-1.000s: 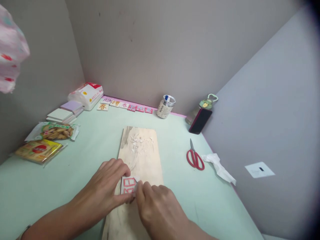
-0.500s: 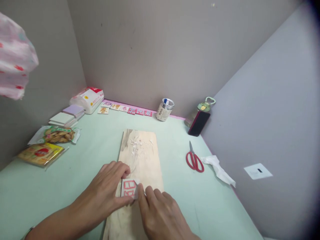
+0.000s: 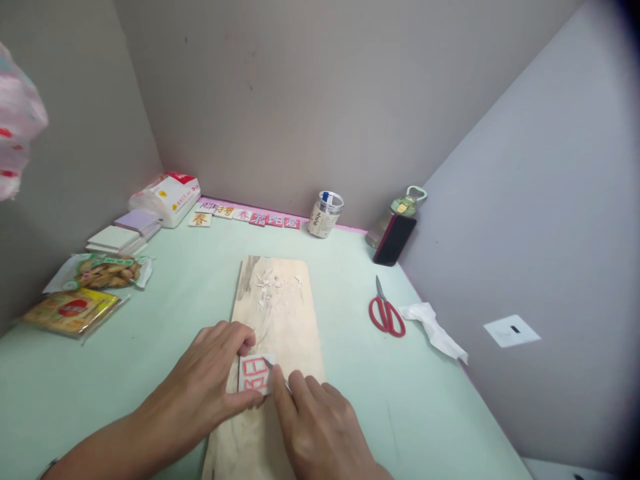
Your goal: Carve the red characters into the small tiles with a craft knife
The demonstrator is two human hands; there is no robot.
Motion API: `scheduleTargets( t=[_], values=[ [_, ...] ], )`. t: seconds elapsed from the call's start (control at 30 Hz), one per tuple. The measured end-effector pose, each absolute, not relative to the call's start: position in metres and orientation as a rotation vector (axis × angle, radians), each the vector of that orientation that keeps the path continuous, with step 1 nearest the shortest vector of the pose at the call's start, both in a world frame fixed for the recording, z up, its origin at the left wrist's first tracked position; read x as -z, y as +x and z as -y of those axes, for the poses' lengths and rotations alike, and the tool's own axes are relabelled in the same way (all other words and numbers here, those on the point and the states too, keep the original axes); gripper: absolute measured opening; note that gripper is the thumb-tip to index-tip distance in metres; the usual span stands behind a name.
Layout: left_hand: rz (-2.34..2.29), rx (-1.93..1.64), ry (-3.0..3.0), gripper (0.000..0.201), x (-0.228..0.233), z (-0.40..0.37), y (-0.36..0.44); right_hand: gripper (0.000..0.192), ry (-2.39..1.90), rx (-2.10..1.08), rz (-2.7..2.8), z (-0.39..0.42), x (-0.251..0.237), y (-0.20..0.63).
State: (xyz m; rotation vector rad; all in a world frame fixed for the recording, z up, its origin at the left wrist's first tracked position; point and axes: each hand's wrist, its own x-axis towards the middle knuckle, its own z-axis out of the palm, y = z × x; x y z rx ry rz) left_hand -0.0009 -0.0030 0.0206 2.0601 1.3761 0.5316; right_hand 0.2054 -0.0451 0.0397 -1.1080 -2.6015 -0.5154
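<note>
A small white square block with a red-outlined character lies on a long wooden board. My left hand grips the block between thumb and fingers, holding it against the board. Closed round a slim carving knife, my right hand is just right of the block. The blade's pointed tip is at the block's upper right, by the red lines; most of the handle is hidden by my fingers. Pale shavings are scattered over the far part of the board.
Red-handled scissors and a crumpled tissue lie at the right. Toward the back stand a tin can, a phone and a bottle. Several carved tiles line the back; blank blocks and snack packets sit left.
The view has shifted slightly, so the table things sit a little further left. The blade now shows more clearly on the block's upper right. Both hands keep their grips.
</note>
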Motion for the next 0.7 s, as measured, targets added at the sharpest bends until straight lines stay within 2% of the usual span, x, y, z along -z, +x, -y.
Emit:
scheduleTargets(
  t=[0.33, 0.7],
  values=[
    [-1.358, -0.482, 2.103, 0.032, -0.0198, 0.0012, -0.0013, 0.042, -1.145, 0.611, 2.552, 0.0487, -0.0388, 0.2027],
    [-1.369, -0.497, 2.134, 0.029, -0.0199, 0.0019, -0.0010, 0.035, -1.134, 0.591, 2.480, 0.0463, -0.0365, 0.1992]
  ],
)
